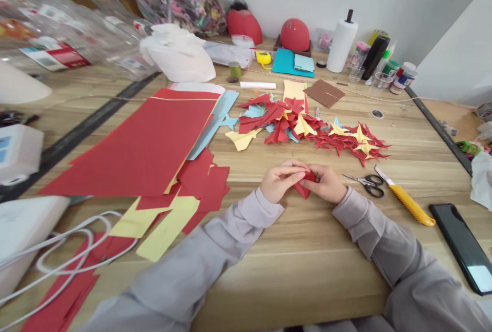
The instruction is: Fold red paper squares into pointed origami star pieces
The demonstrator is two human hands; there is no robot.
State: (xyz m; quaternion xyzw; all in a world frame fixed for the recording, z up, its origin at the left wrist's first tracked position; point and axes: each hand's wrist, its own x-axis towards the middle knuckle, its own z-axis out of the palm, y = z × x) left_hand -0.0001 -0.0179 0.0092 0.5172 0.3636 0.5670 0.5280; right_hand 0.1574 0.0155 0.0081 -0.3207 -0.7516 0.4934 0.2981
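Note:
Between my two hands, over the middle of the table, is a small folded piece of red paper (302, 191). My left hand (282, 181) pinches its left side, and my right hand (326, 183) grips the right side; the fingers hide much of the fold. Just beyond my hands lies a heap of folded paper shapes (279, 121), mostly red with some yellow and blue. A second cluster of small pointed red and yellow paper shapes (357, 140) spreads to its right. Black-handled scissors (372, 185) rest right of my right hand, beside a yellow utility knife (409, 201).
Large red paper sheets (142, 147) are stacked at the left, with cut red pieces (203, 181) and yellow strips (169, 227) near them. A white cable (90, 250) loops at the lower left. A black phone (461, 245) lies at the right. Bottles and jars (402, 76) stand at the back right.

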